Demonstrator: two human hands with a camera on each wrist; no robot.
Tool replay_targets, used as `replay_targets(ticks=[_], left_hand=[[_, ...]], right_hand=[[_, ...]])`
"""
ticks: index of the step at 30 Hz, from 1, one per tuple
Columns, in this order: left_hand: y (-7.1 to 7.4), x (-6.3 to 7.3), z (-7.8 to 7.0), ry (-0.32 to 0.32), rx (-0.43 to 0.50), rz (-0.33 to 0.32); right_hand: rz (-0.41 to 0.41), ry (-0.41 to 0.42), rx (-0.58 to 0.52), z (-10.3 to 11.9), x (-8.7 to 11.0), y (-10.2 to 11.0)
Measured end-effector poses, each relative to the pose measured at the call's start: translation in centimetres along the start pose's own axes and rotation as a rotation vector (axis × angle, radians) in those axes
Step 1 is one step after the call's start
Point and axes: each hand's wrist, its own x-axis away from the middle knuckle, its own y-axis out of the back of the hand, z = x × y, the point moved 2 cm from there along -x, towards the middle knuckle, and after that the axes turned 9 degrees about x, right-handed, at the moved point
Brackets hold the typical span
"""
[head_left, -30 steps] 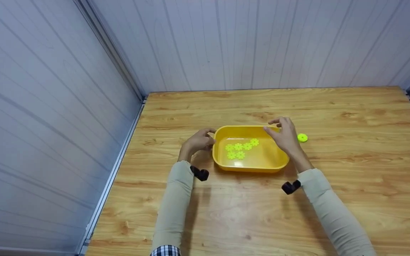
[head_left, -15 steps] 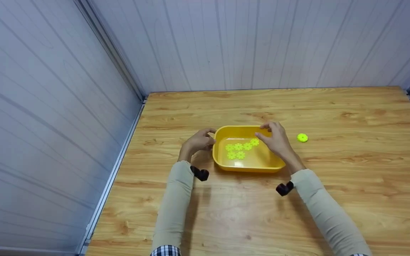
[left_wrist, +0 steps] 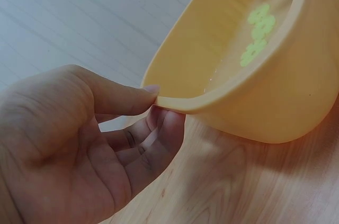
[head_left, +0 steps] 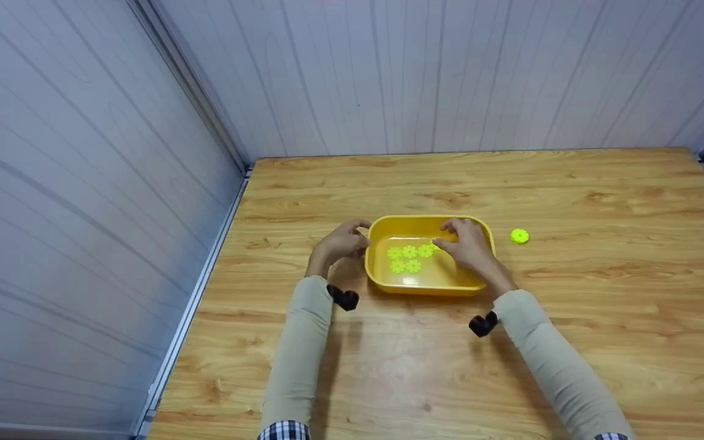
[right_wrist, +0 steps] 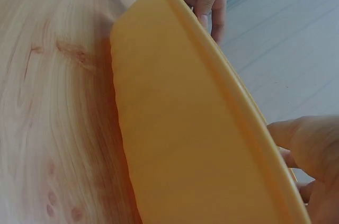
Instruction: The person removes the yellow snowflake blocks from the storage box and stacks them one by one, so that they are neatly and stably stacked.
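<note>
A yellow plastic basin [head_left: 431, 291] stands on the table, with several lime-green flower-shaped pieces [head_left: 410, 252] on its floor. My left hand [head_left: 340, 242] pinches the basin's left rim between thumb and fingers, plainest in the left wrist view. Inside the right half of the basin is my right hand [head_left: 469, 244], its thumb and forefinger bent and apart. Their tips are at the rightmost flower piece, which they partly cover. In the right wrist view the basin's wall [right_wrist: 185, 113] hides the fingertips of the right hand [right_wrist: 312, 152].
One lime-green round piece [head_left: 519, 236] lies on the wooden table [head_left: 608, 256], right of the basin. Pale panel walls [head_left: 388, 73] rise behind the table and along its left side. Each forearm wears a sleeve with a small black camera at the wrist.
My right hand has moved left and down from over the basin's right back rim to the flower pieces inside. The left hand keeps its hold on the rim.
</note>
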Motion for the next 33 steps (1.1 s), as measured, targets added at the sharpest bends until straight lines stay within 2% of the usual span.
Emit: replay_targets(ticks=[6,11,20,26,33], left_hand=[[-0.1,0.0,0.0,-0.004,0.009,0.005],[0.0,0.0,0.1,-0.014,0.04,0.019],[0.0,0.1,0.0,-0.023,0.019,0.006],[0.0,0.1,-0.1,-0.024,0.009,0.009],[0.0,0.2,-0.1,-0.008,0.025,0.014]], right_hand=[[0.07,-0.014,0.089,-0.1,0.1,-0.3],[0.077,0.003,0.197,0.1,0.1,-0.7],[0.093,0.008,0.368,0.3,-0.2,-1.0],[0.076,0.016,0.402,0.3,-0.1,-1.0],[0.065,0.006,0.385,0.2,0.0,-1.1]])
